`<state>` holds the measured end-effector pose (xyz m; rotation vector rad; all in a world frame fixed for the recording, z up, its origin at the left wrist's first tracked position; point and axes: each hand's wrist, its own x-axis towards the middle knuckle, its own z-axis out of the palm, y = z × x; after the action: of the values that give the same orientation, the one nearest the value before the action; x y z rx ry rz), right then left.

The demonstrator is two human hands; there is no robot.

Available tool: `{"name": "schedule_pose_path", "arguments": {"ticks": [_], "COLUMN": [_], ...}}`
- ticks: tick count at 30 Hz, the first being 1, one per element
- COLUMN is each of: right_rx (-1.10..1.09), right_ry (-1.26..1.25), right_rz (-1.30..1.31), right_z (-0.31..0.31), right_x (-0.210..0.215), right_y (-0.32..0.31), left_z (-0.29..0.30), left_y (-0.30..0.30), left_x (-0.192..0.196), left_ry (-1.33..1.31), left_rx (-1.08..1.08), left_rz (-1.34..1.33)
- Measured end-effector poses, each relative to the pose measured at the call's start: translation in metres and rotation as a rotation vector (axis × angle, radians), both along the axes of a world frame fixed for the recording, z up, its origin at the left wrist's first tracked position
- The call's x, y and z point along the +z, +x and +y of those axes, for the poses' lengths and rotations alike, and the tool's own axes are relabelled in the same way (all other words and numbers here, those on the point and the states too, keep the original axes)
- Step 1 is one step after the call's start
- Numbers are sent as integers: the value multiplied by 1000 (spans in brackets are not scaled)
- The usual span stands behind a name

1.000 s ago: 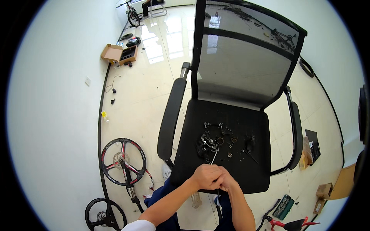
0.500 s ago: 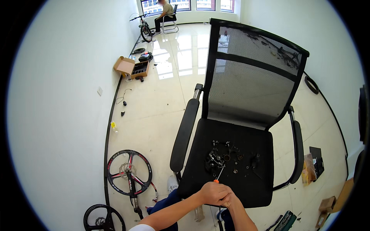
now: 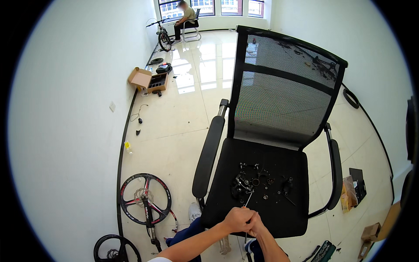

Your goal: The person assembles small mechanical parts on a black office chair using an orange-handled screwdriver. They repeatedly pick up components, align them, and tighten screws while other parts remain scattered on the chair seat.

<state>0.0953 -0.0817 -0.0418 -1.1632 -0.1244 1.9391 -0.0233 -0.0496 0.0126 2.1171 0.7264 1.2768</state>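
Observation:
My left hand (image 3: 239, 219) is closed above the front edge of the black chair seat (image 3: 279, 222). A slim metal shaft of a screwdriver (image 3: 249, 198) sticks up from it, its tip near the bike parts. Pressed against it, my right hand (image 3: 257, 225) is also closed; the fingers hide what is inside. Below the hands a thin dark rod or cord hangs down, its kind unclear. Just beyond the shaft lies a cluster of dark and silver metal bike parts (image 3: 242, 181). Small rings and nuts (image 3: 265, 197) are scattered to its right, with a black part (image 3: 287, 185) farther right.
Armrests (image 3: 208, 157) and a mesh backrest (image 3: 283, 102) frame the seat. On the floor at left lie a spoked wheel with fork (image 3: 146, 198), another wheel (image 3: 115, 249) and an open cardboard box (image 3: 157, 83). A person (image 3: 187, 17) sits beside a bicycle (image 3: 164, 39) far off.
The orange part at the screwdriver shaft's base no longer shows above my hands. My hands stay together, almost in place. The whole view has shifted slightly.

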Motion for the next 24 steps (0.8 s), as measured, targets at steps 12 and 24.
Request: {"name": "schedule_pose_path", "arguments": {"ticks": [12, 24], "right_rx": [287, 260], "right_ry": [249, 475], "right_rz": [-315, -769], "right_z": [10, 13], "right_x": [53, 16], "right_y": [0, -1], "left_z": [5, 27], "left_y": [-6, -5], "left_x": [4, 1], "left_ry": [-502, -584], "left_rx": [220, 293], "left_rz": [-215, -270]}}
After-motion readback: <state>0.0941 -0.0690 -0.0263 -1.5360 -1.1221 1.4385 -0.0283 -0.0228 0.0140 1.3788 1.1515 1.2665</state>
